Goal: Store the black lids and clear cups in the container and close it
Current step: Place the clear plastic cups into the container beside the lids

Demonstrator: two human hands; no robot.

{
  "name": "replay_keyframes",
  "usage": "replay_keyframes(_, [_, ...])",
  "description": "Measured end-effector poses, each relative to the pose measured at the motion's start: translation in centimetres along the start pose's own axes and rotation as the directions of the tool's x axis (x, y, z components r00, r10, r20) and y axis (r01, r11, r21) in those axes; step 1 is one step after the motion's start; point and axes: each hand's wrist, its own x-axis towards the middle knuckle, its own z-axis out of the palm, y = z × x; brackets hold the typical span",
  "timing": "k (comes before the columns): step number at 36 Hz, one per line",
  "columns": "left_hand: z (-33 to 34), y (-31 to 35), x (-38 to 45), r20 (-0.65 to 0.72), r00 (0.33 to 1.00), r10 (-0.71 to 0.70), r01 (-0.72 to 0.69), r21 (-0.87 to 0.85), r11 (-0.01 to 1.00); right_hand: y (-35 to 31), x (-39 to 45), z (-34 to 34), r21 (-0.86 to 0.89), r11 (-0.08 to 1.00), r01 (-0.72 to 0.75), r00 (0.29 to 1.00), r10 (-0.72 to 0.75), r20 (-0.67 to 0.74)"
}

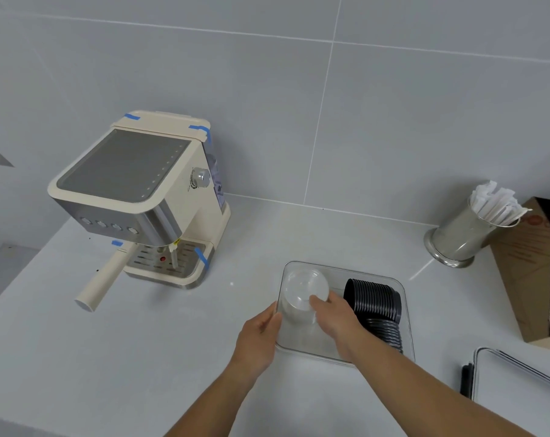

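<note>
A clear rectangular container [404,298] stands on the counter in front of me. Black lids [374,299] lie in a stacked row along its right side. A stack of clear cups [302,287] lies on its side in the left part of the container. My right hand [336,313] reaches into the container and grips the cups from the right. My left hand [258,332] holds the container's left wall. The container's clear lid [516,383], with a black clasp, lies on the counter at the lower right.
A cream espresso machine [141,197] with a long handle stands at the left against the tiled wall. A metal cup of wrapped straws [466,231] and a brown cardboard box [532,266] stand at the right.
</note>
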Motion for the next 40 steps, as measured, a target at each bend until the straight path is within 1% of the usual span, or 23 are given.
replay_keyframes(5, [-0.2, 1.0, -0.4, -0.009, 0.999, -0.042, 0.042, 0.0, 0.999, -0.3, -0.6, -0.3, 0.018, 1.0, 0.017, 1.0, -0.018, 0.012])
replay_keyframes(8, [-0.4, 1.7, -0.8, -0.022, 0.997, -0.08, 0.08, 0.012, 0.997, -0.5, -1.6, -1.0, -0.013, 0.997, 0.071, 0.997, -0.071, 0.014])
replay_keyframes(10, [-0.5, 1.9, -1.0, -0.051, 0.995, -0.088, 0.09, 0.043, 0.995, -0.7, -2.7, -1.6, -0.039, 0.993, 0.113, 0.993, -0.112, 0.041])
replay_keyframes(12, [-0.5, 2.1, -1.4, -0.099, 0.994, -0.035, 0.045, 0.109, 0.993, -0.8, -3.7, -2.6, -0.093, 0.983, 0.161, 0.985, -0.155, 0.072])
replay_keyframes(14, [-0.3, 2.4, -2.2, -0.151, 0.986, 0.075, -0.042, 0.211, 0.977, -0.6, -4.8, -3.9, -0.144, 0.968, 0.204, 0.977, -0.192, 0.09])
replay_keyframes(16, [-0.1, 2.5, -2.9, -0.166, 0.969, 0.18, -0.126, 0.293, 0.948, -0.2, -5.5, -5.4, -0.216, 0.943, 0.252, 0.968, -0.241, 0.075])
replay_keyframes(19, [0.6, 2.6, -3.7, -0.111, 0.959, 0.26, -0.209, 0.344, 0.916, 0.4, -6.4, -7.7, -0.348, 0.872, 0.344, 0.937, -0.343, 0.065])
replay_keyframes(21, [1.2, 2.5, -3.9, -0.051, 0.956, 0.288, -0.25, 0.366, 0.896, 1.0, -6.5, -9.0, -0.425, 0.826, 0.371, 0.921, -0.387, 0.052])
replay_keyframes(23, [2.2, 2.2, -4.1, 0.026, 0.946, 0.324, -0.307, 0.406, 0.861, 1.9, -6.3, -10.3, -0.527, 0.768, 0.363, 0.913, -0.407, 0.036])
replay_keyframes(25, [3.0, 2.0, -4.1, 0.109, 0.932, 0.345, -0.355, 0.458, 0.815, 2.4, -6.2, -11.1, -0.59, 0.72, 0.365, 0.91, -0.411, 0.061])
replay_keyframes(27, [3.9, 1.7, -4.0, 0.187, 0.915, 0.358, -0.401, 0.524, 0.751, 3.0, -5.9, -11.7, -0.633, 0.672, 0.385, 0.905, -0.41, 0.115])
replay_keyframes(29, [4.6, 1.4, -3.8, 0.236, 0.906, 0.352, -0.422, 0.578, 0.698, 3.5, -5.6, -12.0, -0.679, 0.614, 0.403, 0.899, -0.405, 0.167])
replay_keyframes(33, [5.2, 1.1, -3.4, 0.29, 0.894, 0.341, -0.446, 0.624, 0.641, 4.5, -4.6, -11.9, -0.734, 0.539, 0.414, 0.899, -0.366, 0.239])
replay_keyframes(37, [5.1, 1.1, -3.3, 0.292, 0.888, 0.355, -0.459, 0.605, 0.651, 5.5, -3.7, -12.0, -0.755, 0.484, 0.443, 0.882, -0.386, 0.27])
replay_keyframes(40, [5.2, 0.9, -3.3, 0.272, 0.884, 0.382, -0.466, 0.591, 0.659, 6.1, -3.3, -12.4, -0.75, 0.481, 0.453, 0.87, -0.424, 0.253])
